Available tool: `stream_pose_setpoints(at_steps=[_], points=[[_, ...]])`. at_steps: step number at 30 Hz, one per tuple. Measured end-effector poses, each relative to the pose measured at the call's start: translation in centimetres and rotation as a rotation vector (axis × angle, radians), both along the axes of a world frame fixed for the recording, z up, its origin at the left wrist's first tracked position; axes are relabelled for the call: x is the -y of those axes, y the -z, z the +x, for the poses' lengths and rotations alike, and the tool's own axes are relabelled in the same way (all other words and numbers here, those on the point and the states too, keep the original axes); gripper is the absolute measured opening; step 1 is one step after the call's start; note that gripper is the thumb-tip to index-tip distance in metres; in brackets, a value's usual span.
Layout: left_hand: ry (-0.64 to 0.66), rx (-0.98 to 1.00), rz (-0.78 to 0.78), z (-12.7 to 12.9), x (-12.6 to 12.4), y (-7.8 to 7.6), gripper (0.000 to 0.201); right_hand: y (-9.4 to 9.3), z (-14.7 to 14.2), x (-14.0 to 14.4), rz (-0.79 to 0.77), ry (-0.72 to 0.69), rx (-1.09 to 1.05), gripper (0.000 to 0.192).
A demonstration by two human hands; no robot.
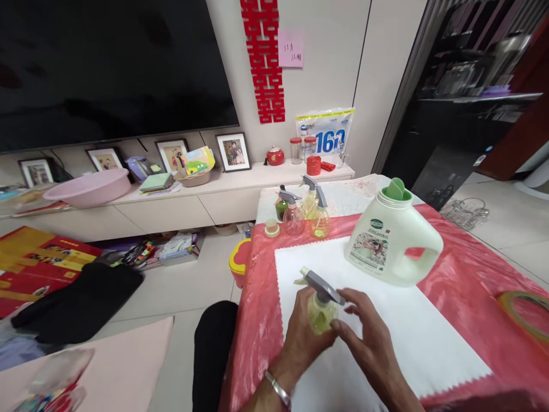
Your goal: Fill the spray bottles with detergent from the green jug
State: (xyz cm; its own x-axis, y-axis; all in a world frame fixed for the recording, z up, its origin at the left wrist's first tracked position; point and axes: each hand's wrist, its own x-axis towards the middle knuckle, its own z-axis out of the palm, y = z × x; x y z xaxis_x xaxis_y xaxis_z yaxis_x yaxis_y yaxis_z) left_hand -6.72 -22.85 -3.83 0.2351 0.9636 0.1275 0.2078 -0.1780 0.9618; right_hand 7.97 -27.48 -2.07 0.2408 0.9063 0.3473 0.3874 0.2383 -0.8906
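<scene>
A small clear spray bottle point(321, 316) with yellowish contents and a grey trigger head is tilted over the white sheet point(422, 343). My left hand point(298, 335) is wrapped round its body. On the other side, the thumb and forefinger of my right hand point(369, 332) are against the bottle and the back of its head. A large pale-green jug point(397, 243) stands behind my hands, a green scoop-like piece point(395, 189) in its open mouth. More spray bottles, one pinkish point(293, 220) and one yellowish point(319, 224), stand near a pale round cap point(271, 228).
Red plastic point(261, 297) covers the table beneath the sheet. A roll of tape point(514, 297) lies at the right. Behind is a long low cabinet point(240, 180) holding framed photos, jars and a pink basin point(92, 189). A yellow-and-red stool point(239, 260) stands on the floor at left.
</scene>
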Motion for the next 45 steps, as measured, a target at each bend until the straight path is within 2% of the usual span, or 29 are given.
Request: stream_pose_setpoints(at_steps=[5,8,11,14,18,21,25,28,31,33,37,42,44,45], points=[[0.000,-0.025,0.037,0.1,0.0,0.3,0.064,-1.7,-2.0,-2.0,0.017,-0.028,-0.007,0.041],[-0.005,-0.020,0.059,0.0,0.1,0.0,0.063,-1.6,-2.6,-2.4,-0.016,-0.013,-0.061,0.043],[0.039,-0.024,0.115,0.0,0.0,-0.2,0.056,-1.2,-2.5,-2.3,-0.065,-0.003,-0.141,0.054],[0.068,-0.039,0.178,0.2,-0.2,0.3,0.052,-1.1,-2.0,-2.2,-0.112,-0.108,-0.223,0.062],[-0.022,-0.009,0.218,0.2,-0.1,2.1,0.071,-1.2,-1.4,-2.3,-0.142,-0.279,-0.294,0.062],[-0.006,-0.013,0.225,-0.1,0.1,2.5,0.072,-0.8,-1.5,-2.5,-0.119,-0.233,-0.263,0.073],[0.061,-0.043,0.259,-0.4,0.1,1.6,0.065,-0.6,-1.8,-2.6,-0.118,-0.128,-0.215,0.079],[0.038,-0.077,0.263,-0.3,0.0,1.5,0.059,-1.1,-1.7,-2.3,-0.123,-0.142,-0.223,0.081],[0.014,-0.030,0.207,-0.3,0.0,2.2,0.075,-2.1,-1.3,-1.9,-0.106,-0.194,-0.260,0.075],[0.037,0.031,0.163,-0.3,0.0,2.7,0.084,-3.1,-1.0,-1.7,-0.077,-0.203,-0.289,0.062],[0.056,0.110,0.089,-0.6,0.1,3.0,0.084,-5.8,-0.2,-1.6,-0.007,-0.194,-0.338,0.035],[0.052,0.092,0.038,-0.8,0.4,2.4,0.083,-10.7,1.7,-3.2,0.171,-0.152,-0.414,0.035],[0.048,0.082,0.039,-0.8,0.4,2.3,0.083,-12.3,2.5,-4.4,0.282,-0.185,-0.405,0.042],[0.047,0.077,0.044,-0.8,0.4,2.3,0.083,-12.9,2.8,-5.1,0.283,-0.160,-0.364,0.046]])
